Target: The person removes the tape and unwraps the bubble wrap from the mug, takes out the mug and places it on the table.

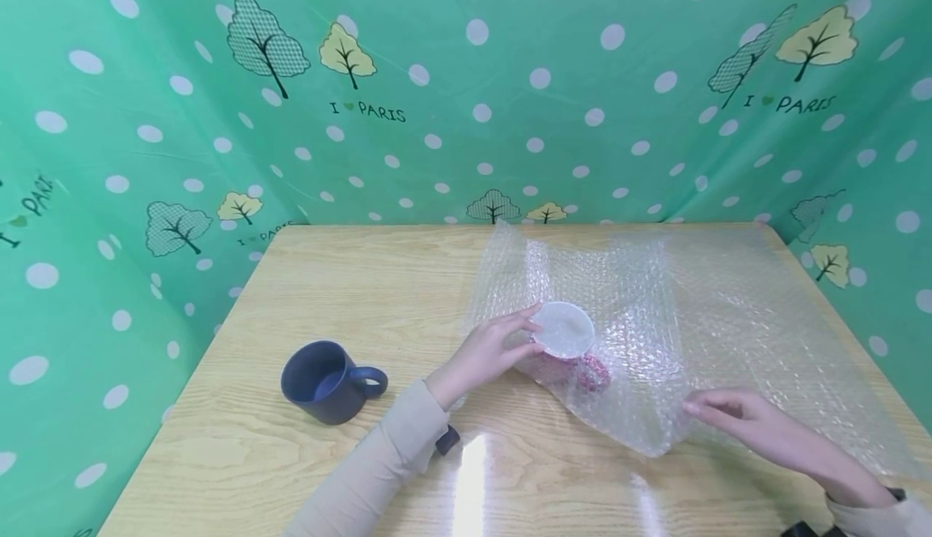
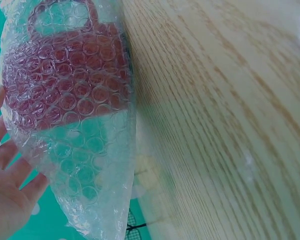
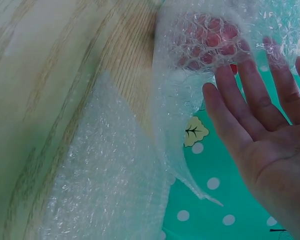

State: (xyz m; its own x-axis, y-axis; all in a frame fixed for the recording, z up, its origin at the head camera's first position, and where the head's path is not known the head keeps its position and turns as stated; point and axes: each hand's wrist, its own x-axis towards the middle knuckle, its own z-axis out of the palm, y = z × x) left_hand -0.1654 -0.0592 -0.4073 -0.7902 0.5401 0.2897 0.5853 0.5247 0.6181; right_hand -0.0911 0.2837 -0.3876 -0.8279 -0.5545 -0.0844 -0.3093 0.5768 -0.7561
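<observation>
A red mug (image 2: pixel 72 75) with a handle shows through bubble wrap (image 2: pixel 92 165) folded round it. From above it appears as a pink patch below a round white face (image 1: pixel 564 329). My left hand (image 1: pixel 498 347) reaches it from the left, its extended fingertips at the edge of that face and against the wrap. To the right, my right hand (image 1: pixel 750 424) is near the front edge of the bubble wrap (image 1: pixel 641 383). In the right wrist view its fingers are spread and nearly straight, fingertips at the plastic beside the wrapped mug (image 3: pixel 210 42).
On the left of the wooden table (image 1: pixel 218 448) stands a dark blue mug (image 1: pixel 328 383), upright, handle to the right. A flat stretch of bubble wrap (image 1: pixel 779 319) spreads over the table's right side. A green dotted curtain (image 1: pixel 437 52) encloses the back and sides.
</observation>
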